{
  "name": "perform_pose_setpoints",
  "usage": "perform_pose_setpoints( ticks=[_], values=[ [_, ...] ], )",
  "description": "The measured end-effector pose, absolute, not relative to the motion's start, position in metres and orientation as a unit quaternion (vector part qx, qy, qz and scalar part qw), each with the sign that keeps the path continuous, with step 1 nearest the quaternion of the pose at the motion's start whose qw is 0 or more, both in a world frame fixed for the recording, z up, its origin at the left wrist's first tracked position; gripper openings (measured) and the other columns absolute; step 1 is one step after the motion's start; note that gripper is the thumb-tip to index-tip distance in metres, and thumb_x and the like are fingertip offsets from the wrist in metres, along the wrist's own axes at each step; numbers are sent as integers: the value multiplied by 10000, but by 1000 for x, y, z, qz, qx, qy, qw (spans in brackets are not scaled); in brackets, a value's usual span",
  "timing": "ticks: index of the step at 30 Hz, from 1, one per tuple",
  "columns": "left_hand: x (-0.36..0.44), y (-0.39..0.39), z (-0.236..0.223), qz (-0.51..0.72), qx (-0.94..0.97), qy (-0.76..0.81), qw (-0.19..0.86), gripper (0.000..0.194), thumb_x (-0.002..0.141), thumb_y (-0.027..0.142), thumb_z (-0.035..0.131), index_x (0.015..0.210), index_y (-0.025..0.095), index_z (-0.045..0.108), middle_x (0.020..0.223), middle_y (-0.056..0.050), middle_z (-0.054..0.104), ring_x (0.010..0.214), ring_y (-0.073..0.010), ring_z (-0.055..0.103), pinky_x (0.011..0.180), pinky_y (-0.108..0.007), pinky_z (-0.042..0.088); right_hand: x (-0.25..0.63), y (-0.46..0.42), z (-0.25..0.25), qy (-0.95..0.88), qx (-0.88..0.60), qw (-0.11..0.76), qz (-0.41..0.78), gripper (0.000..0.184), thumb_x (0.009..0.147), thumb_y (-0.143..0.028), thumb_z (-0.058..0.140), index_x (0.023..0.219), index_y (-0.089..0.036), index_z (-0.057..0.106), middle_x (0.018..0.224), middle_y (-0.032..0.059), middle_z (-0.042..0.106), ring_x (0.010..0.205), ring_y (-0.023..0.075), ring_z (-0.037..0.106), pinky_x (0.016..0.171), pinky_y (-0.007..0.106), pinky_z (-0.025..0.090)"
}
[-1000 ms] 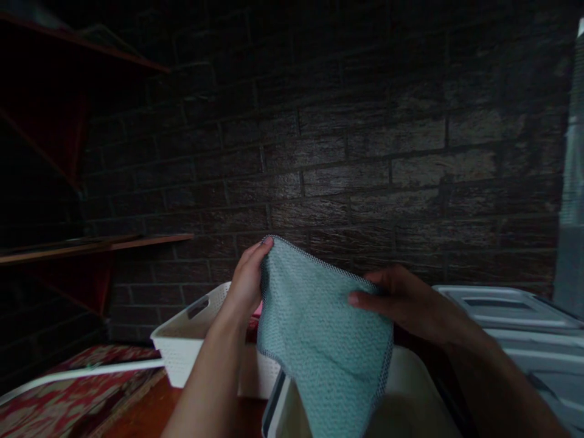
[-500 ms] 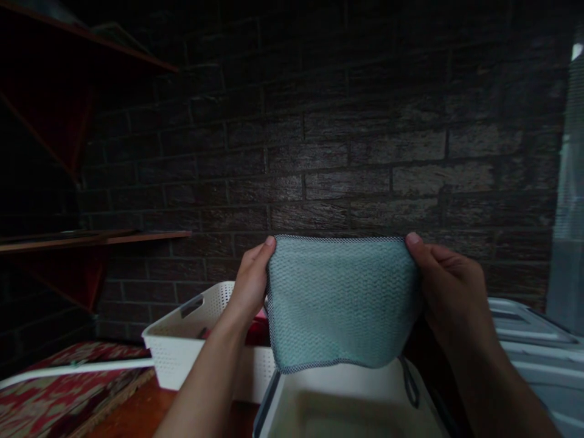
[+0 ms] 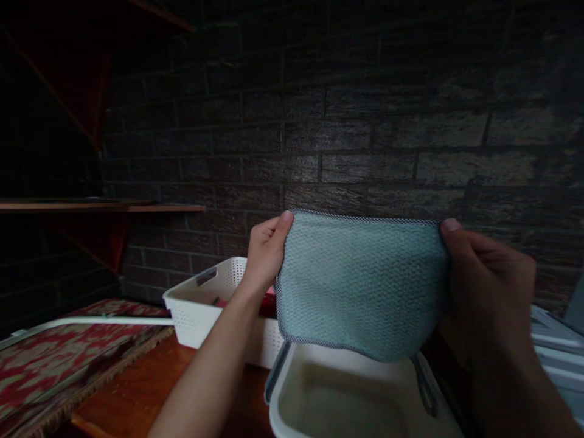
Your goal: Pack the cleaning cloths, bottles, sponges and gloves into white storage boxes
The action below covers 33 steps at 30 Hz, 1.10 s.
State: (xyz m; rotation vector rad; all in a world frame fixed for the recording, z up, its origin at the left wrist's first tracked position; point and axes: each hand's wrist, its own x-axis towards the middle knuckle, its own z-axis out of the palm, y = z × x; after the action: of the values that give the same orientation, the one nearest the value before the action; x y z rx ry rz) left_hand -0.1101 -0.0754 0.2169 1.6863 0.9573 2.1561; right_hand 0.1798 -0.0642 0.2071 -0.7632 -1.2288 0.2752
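Note:
A light teal cleaning cloth (image 3: 360,283) with a black-and-white checked edge hangs stretched between my two hands. My left hand (image 3: 269,249) pinches its upper left corner, thumb on top. At the upper right corner my right hand (image 3: 490,277) grips it the same way, its fingers partly in shadow. Below the cloth stands a white bin (image 3: 278,407) with dark grey handles at its sides; the cloth's lower edge hangs over its far rim. I cannot tell whether they touch.
Behind my left forearm sits a white perforated basket (image 3: 196,322) with red items inside. A patterned red fabric (image 3: 55,365) and a white rod (image 3: 114,320) lie at left. Wooden shelves (image 3: 173,208) jut from the dark brick wall (image 3: 347,134). Pale slatted plastic (image 3: 559,359) stands at right.
My view has tilted down and turned slightly left, showing more of the bin's inside. The cloth stays held by both corners, appearing a little higher and farther right.

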Motion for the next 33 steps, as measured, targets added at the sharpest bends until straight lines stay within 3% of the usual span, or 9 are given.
perform_pose_setpoints(
  ticks=[5,19,26,33],
  values=[
    [-110,-72,216,738,583,318,121,407,922,511,629,681,185,658,663,4,577,582,-124,454,555,-247,330,177,-65,208,-534,-383,749,86,413,874,-552,679,738,-162,696,619,-33,359,548,107,318,493,283,230],
    [-109,-70,216,754,561,320,119,422,882,526,677,640,182,656,617,4,560,540,-118,432,521,-248,301,173,-68,211,-553,-359,748,79,430,912,-471,653,623,-160,585,604,-39,319,540,97,285,486,276,211],
    [-113,-64,215,761,554,318,109,399,887,506,678,657,181,687,616,-7,585,544,-122,461,511,-235,334,176,-61,209,-587,-309,731,159,493,941,-545,592,608,-197,491,618,-41,309,544,107,284,488,264,232],
    [-116,-60,213,768,538,325,122,392,875,508,690,656,183,684,633,-8,599,549,-122,481,514,-230,357,177,-60,209,-586,-320,728,157,496,945,-533,585,591,-204,474,613,-32,284,533,106,262,458,265,208]
  ],
)
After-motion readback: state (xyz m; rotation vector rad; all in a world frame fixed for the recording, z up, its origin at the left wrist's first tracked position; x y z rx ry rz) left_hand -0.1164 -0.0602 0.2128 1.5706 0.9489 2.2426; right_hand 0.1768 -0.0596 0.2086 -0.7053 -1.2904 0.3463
